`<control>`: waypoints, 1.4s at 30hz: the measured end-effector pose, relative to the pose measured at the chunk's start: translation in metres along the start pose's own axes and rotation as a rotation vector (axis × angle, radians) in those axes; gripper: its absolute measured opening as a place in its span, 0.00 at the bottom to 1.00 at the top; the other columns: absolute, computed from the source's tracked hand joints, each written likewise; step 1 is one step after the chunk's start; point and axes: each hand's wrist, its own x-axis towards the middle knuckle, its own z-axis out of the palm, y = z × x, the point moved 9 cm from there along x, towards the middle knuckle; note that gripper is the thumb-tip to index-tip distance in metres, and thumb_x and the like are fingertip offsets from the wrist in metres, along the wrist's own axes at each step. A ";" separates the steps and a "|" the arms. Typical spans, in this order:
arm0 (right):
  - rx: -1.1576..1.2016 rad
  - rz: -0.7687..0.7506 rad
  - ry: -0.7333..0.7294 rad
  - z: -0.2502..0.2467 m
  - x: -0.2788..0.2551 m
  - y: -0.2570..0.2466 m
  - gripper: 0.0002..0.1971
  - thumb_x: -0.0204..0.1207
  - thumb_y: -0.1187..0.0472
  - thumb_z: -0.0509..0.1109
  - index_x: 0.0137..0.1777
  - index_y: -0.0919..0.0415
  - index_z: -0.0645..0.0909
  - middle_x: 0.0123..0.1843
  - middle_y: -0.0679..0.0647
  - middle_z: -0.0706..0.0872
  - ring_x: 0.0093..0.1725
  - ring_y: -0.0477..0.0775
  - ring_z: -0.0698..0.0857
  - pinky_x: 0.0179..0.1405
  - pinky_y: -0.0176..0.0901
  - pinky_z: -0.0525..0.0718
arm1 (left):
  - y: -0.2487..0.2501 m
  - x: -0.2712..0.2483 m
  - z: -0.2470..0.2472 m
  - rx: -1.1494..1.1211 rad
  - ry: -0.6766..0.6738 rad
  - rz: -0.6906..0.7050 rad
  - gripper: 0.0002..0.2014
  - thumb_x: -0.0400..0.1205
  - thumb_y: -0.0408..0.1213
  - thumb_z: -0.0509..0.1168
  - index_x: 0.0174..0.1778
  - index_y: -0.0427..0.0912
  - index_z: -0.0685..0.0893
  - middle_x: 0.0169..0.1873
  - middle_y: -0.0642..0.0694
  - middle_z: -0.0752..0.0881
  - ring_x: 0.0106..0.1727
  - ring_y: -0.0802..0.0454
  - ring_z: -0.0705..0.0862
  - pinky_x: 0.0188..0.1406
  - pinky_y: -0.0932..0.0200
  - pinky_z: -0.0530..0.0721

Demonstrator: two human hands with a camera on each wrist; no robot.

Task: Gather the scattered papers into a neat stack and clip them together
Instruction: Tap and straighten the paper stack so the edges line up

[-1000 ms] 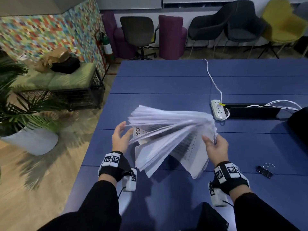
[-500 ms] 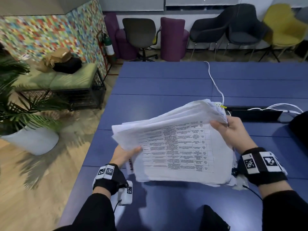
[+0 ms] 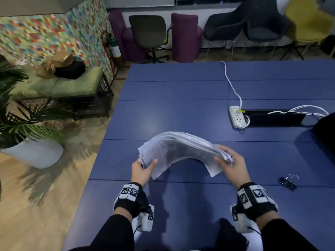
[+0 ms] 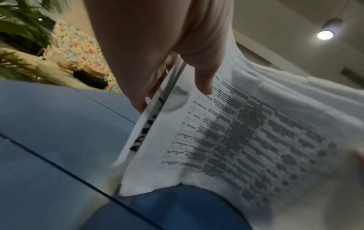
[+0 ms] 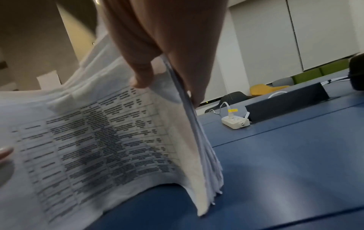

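Observation:
A thick sheaf of white printed papers (image 3: 181, 151) arches upward above the blue table (image 3: 181, 105), held at both short ends. My left hand (image 3: 143, 169) grips the left end, thumb on the printed face and fingers behind. My right hand (image 3: 230, 163) grips the right end the same way. In the left wrist view the papers (image 4: 246, 140) show a table of text, with my left hand (image 4: 167, 70) pinching their edge. From the right wrist, the papers (image 5: 98, 140) hang with uneven edges from my right hand (image 5: 165, 65). A black binder clip (image 3: 288, 182) lies on the table to the right.
A white power strip (image 3: 237, 116) with cables sits beyond the papers, next to a black cable box (image 3: 275, 118). A dark object (image 3: 326, 134) is at the right edge. The table's left edge drops to wooden floor with a potted plant (image 3: 27, 138). Chairs stand at the far end.
The papers went from fanned out, to a flat tilted sheaf, to a bowed arch lowered toward the table. Both hands dropped and moved closer together, still holding the ends.

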 end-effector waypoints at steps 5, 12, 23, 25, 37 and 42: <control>-0.352 -0.245 0.198 -0.014 0.014 -0.040 0.27 0.79 0.62 0.67 0.75 0.40 0.67 0.61 0.41 0.79 0.52 0.34 0.79 0.55 0.27 0.75 | 0.013 0.012 0.005 -0.041 0.034 -0.035 0.13 0.72 0.31 0.76 0.51 0.40 0.84 0.42 0.48 0.88 0.42 0.52 0.86 0.48 0.56 0.83; -0.605 -0.318 0.089 -0.013 0.030 -0.036 0.27 0.80 0.65 0.63 0.72 0.36 0.69 0.67 0.52 0.74 0.54 0.56 0.80 0.54 0.51 0.83 | 0.010 0.023 0.005 -0.052 0.026 -0.102 0.12 0.71 0.23 0.75 0.45 0.39 0.83 0.38 0.47 0.86 0.42 0.48 0.85 0.41 0.57 0.83; -0.892 -0.255 0.023 -0.003 0.029 -0.037 0.44 0.73 0.59 0.72 0.79 0.32 0.48 0.80 0.44 0.59 0.47 0.58 0.85 0.34 0.52 0.87 | 0.002 0.029 0.000 -0.029 0.042 -0.141 0.16 0.68 0.22 0.76 0.50 0.34 0.84 0.41 0.44 0.88 0.43 0.46 0.86 0.48 0.53 0.83; -0.902 -0.198 0.011 -0.006 0.033 -0.033 0.43 0.74 0.56 0.72 0.80 0.33 0.49 0.78 0.45 0.63 0.47 0.60 0.85 0.37 0.53 0.86 | -0.001 0.029 -0.001 -0.020 0.049 -0.152 0.16 0.67 0.22 0.76 0.50 0.33 0.85 0.39 0.45 0.88 0.42 0.45 0.86 0.44 0.53 0.82; -0.023 -0.013 0.094 -0.036 0.031 0.009 0.36 0.73 0.75 0.70 0.73 0.44 0.60 0.45 0.37 0.85 0.40 0.63 0.80 0.50 0.55 0.80 | 0.021 0.031 -0.003 -0.064 0.011 -0.089 0.15 0.61 0.32 0.67 0.44 0.43 0.83 0.39 0.46 0.87 0.40 0.50 0.84 0.37 0.57 0.80; -0.234 -0.166 0.089 -0.026 0.028 -0.018 0.46 0.70 0.69 0.74 0.80 0.38 0.54 0.69 0.52 0.73 0.60 0.48 0.78 0.58 0.45 0.78 | 0.019 0.029 0.003 0.022 0.037 -0.111 0.11 0.71 0.19 0.63 0.38 0.40 0.80 0.33 0.48 0.82 0.35 0.52 0.79 0.31 0.62 0.76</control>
